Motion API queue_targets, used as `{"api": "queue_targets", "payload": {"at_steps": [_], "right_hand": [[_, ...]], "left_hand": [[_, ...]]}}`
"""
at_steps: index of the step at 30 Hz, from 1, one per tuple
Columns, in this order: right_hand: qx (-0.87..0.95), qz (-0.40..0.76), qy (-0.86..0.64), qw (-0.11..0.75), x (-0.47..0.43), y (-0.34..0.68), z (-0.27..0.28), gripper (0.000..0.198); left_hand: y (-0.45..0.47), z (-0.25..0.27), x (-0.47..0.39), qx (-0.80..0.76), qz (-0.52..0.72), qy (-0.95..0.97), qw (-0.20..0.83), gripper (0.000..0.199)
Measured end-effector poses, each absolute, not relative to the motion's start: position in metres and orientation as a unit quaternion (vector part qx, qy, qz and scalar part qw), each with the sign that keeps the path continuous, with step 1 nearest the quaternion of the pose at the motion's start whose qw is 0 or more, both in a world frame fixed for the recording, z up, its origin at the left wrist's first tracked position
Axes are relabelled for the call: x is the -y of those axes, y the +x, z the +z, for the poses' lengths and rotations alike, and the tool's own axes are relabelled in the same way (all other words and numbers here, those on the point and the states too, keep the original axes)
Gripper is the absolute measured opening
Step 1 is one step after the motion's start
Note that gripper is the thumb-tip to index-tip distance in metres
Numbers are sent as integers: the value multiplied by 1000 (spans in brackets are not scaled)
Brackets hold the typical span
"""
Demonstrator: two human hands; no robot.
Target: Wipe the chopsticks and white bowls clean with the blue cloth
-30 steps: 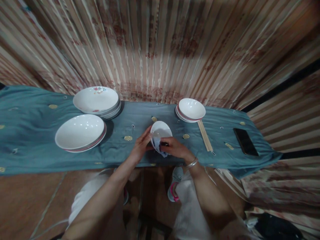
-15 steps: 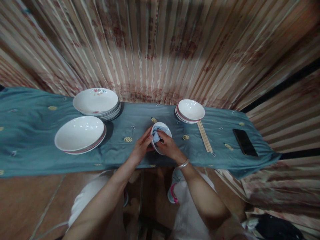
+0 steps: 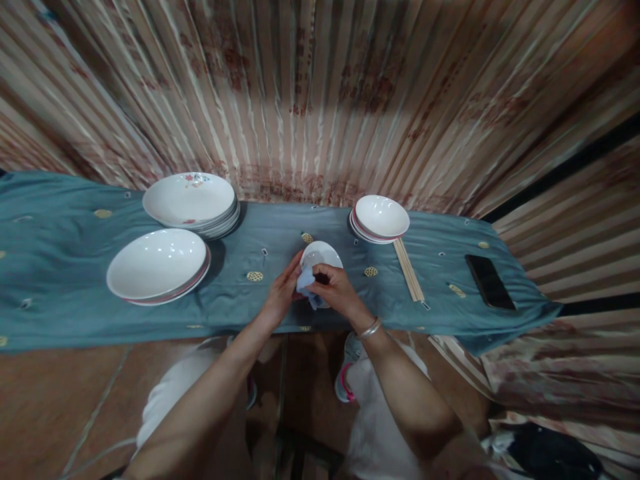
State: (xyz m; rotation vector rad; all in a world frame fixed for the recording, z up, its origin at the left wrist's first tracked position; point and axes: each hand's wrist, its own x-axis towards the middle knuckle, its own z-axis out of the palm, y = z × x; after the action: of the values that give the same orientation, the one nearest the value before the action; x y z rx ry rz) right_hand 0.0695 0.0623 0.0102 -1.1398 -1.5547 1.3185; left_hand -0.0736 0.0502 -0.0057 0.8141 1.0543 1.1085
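Note:
A small white bowl [image 3: 324, 253] is held tilted over the front part of the table, its inside facing up. My left hand [image 3: 284, 288] grips it by the left side, fingers along the outer wall. In my right hand [image 3: 334, 287], which wears a silver bangle at the wrist, a light blue cloth [image 3: 307, 280] is pinched. The cloth lies over the bowl's near left rim, close to my left thumb. My right hand covers the near right part of the bowl.
Large white plates [image 3: 187, 200] are stacked at the back left, with big bowls [image 3: 157, 265] in front. Smaller bowls [image 3: 381, 217] stand right, beside chopsticks [image 3: 409, 270]. A black phone [image 3: 490, 282] lies near the right end of the blue tablecloth [image 3: 60, 280]. Curtains [image 3: 280, 100] hang behind.
The cloth and my right fingers have moved from inside the bowl to its near left rim. More of the bowl's inside shows. My left hand keeps its grip.

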Motion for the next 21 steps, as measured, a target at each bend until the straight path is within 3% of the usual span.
{"api": "queue_targets", "payload": {"at_steps": [7,13,21], "right_hand": [[620,483,-472,400,-67,65,13,28],[720,487,-428,249,-62,82,14,16],[805,368,-451,117,-60,108,18,7]], "left_hand": [[-72,-5,-50,-437,490,353,667,69],[-76,-8,-54,-431,517,319,667,64],[-75,2,-53,-477,485,350,644,70]]}}
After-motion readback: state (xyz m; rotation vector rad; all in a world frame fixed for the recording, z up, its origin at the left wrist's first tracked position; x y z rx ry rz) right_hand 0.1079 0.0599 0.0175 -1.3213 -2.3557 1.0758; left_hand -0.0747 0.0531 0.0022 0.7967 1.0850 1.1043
